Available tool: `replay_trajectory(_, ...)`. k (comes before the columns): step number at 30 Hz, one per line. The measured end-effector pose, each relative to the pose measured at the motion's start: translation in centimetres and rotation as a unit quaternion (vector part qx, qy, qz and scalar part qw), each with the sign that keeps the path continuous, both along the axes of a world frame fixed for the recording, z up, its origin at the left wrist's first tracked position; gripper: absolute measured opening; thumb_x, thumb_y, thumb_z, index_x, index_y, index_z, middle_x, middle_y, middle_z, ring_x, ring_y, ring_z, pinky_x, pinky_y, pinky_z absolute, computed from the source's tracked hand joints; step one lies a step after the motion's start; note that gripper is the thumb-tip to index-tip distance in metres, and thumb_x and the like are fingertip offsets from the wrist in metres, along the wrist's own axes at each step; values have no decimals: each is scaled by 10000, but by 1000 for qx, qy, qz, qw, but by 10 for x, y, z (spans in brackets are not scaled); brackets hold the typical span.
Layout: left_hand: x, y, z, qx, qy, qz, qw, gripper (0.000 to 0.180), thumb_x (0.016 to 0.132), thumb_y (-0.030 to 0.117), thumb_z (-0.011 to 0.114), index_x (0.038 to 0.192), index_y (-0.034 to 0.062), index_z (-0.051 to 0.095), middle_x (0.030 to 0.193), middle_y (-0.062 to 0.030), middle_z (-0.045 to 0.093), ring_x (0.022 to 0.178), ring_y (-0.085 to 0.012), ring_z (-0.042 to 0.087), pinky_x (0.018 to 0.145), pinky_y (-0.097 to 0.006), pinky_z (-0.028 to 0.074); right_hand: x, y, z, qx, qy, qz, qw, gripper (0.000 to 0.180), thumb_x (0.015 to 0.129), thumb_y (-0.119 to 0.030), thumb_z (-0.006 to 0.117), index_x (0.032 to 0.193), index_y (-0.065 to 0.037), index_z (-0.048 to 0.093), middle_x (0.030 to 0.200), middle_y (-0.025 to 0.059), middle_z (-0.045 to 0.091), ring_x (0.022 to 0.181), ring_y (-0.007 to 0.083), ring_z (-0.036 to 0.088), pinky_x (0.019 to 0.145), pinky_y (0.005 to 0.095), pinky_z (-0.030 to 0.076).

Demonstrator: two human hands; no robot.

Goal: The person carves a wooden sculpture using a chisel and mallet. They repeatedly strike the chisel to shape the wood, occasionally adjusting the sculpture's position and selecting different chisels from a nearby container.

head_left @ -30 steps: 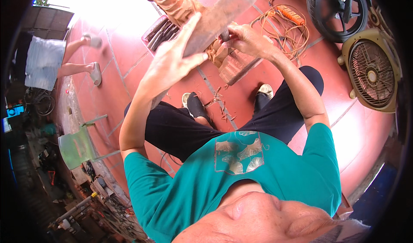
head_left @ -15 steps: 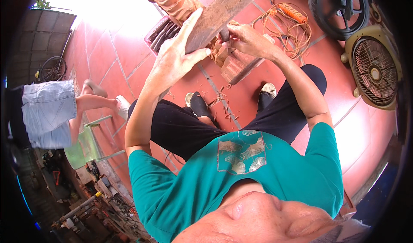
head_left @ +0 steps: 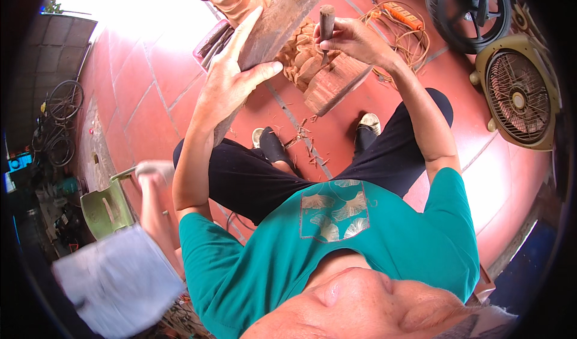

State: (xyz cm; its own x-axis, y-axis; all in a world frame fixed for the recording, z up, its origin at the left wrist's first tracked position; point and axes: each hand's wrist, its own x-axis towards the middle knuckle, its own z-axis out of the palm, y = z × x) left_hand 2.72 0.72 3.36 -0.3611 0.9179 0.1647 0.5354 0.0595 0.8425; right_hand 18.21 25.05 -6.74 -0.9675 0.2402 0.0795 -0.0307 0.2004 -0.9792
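My left hand (head_left: 225,90) grips a long flat wooden mallet (head_left: 281,24), its thumb and forefinger stretched along the wood and its other fingers hidden behind. A chisel with a wooden handle (head_left: 326,19) is pinched in my right hand (head_left: 351,40). It stands nearly upright, blade down against a partly carved wood block (head_left: 336,82). Wavy carved relief (head_left: 294,54) covers the block's far left part, partly behind the mallet. There is a gap between the mallet and the chisel's handle.
Another carved wooden piece (head_left: 234,1) and a pink tray of tools (head_left: 207,46) lie beyond my left hand. An orange power strip (head_left: 402,16) with coiled cord, a wheel (head_left: 469,15) and a fan (head_left: 520,93) are at right. A person in pale shorts (head_left: 123,279) passes a green chair (head_left: 108,210).
The mallet has shifted left, away from the chisel, whose handle now shows fully. At left, the other person has moved nearer, uncovering the chair and bicycles.
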Motion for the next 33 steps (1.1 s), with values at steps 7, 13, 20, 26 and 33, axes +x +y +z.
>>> replay_trajectory(7, 9, 6, 19, -27, -46, 34, 998, 837, 846, 66, 771, 1582, 87, 374, 1405, -112, 595, 1027, -146, 641, 830, -305, 540, -4, -7, -5, 78, 44, -10, 996, 191, 902, 9, 706, 1086, 8, 652, 935, 93, 715, 894, 134, 671, 809, 342, 563)
replay_trajectory(13, 18, 13, 15, -26, -75, 19, 997, 850, 867, 50, 731, 1605, 76, 311, 1308, -123, 632, 728, -111, 613, 591, -278, 521, -9, -15, -5, 161, 84, -1, 983, 194, 870, -2, 727, 1031, -4, 617, 956, 96, 680, 881, 211, 676, 817, 371, 546)
replay_trajectory(20, 0, 15, 6, 1, 116, -64, 991, 828, 872, 101, 735, 1586, 13, 325, 1402, -177, 582, 1081, -215, 646, 889, -335, 548, -5, -20, -4, 169, 85, -11, 982, 223, 845, 4, 736, 1029, -10, 612, 950, 120, 659, 861, 257, 671, 802, 379, 542)
replay_trajectory(26, 24, 12, 32, -60, -20, 20, 998, 849, 875, 109, 761, 1602, 95, 323, 1406, -168, 606, 993, -220, 687, 744, -327, 568, -4, -26, 2, 170, 106, -8, 980, 242, 854, 44, 701, 1073, -23, 624, 956, 114, 668, 865, 236, 672, 813, 377, 551)
replay_trajectory(33, 8, 7, -2, -19, 179, -63, 982, 874, 879, 243, 798, 1591, 87, 316, 1446, -245, 561, 1288, -388, 599, 1063, -418, 465, 1, -14, -1, 50, 8, -18, 999, 158, 889, 6, 705, 1036, 3, 648, 943, 114, 723, 883, 198, 711, 796, 362, 566)
